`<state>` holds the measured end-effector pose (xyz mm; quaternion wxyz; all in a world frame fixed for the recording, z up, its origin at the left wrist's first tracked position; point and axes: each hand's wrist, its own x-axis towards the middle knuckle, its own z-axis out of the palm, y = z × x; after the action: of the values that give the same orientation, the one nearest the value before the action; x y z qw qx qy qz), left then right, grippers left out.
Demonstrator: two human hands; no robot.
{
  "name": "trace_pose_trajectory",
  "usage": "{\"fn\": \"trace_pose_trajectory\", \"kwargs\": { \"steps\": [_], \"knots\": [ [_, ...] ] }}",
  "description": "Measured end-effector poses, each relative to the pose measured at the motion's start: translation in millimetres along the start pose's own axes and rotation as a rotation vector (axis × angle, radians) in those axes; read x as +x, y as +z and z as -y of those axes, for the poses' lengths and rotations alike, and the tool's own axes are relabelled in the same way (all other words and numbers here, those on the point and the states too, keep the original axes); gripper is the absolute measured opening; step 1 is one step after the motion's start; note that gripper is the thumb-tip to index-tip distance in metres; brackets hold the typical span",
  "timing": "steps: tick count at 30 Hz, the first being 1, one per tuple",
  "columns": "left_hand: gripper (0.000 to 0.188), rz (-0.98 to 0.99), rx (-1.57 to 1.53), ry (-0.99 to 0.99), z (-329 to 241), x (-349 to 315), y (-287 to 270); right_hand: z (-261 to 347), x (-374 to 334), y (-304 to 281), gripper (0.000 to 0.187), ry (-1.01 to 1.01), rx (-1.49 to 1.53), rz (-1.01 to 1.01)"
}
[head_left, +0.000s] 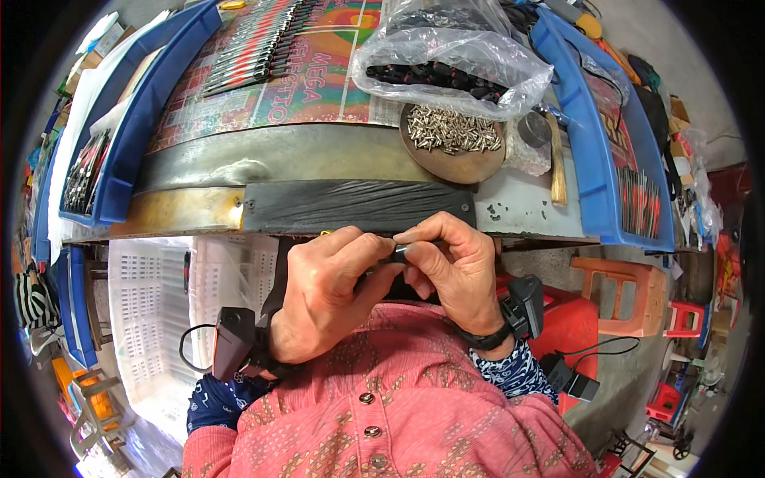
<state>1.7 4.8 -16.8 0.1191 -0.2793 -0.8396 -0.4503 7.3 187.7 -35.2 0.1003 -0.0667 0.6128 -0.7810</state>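
Close in front of my chest, just off the bench edge, both hands meet around a small dark part [400,252] with a silvery sheen. My left hand [328,280] is closed, its fingers curled and pressed around that part. From the other side my right hand [456,272] pinches it between thumb and index finger. Most of the part is hidden by the fingers, so its exact kind does not show. Beyond the hands, a round brown dish [434,166] carries a heap of small silvery metal pins [453,127].
Black padding [358,204] covers the bench edge. A clear plastic bag [522,76] of black parts lies behind the dish. Slim red-and-black tools [259,48] lie in rows. Blue trays [123,179] [590,171] flank the bench; a brush [559,179] lies at right. White crates [151,319] stand lower left.
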Motion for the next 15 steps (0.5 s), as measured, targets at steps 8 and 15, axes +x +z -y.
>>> {"fn": "trace_pose_trajectory", "kwargs": {
  "steps": [8, 15],
  "knots": [
    [0.021, 0.073, -0.099, -0.046, 1.2, 0.8, -7.3, -0.2, -0.6, -4.6, 0.024, -0.034, 0.04, 0.077],
    [0.024, -0.011, 0.064, 0.001, 1.0, -4.2, -1.3, -2.0, -0.4, 3.5, 0.023, -0.086, -0.066, -0.003]
  ]
}}
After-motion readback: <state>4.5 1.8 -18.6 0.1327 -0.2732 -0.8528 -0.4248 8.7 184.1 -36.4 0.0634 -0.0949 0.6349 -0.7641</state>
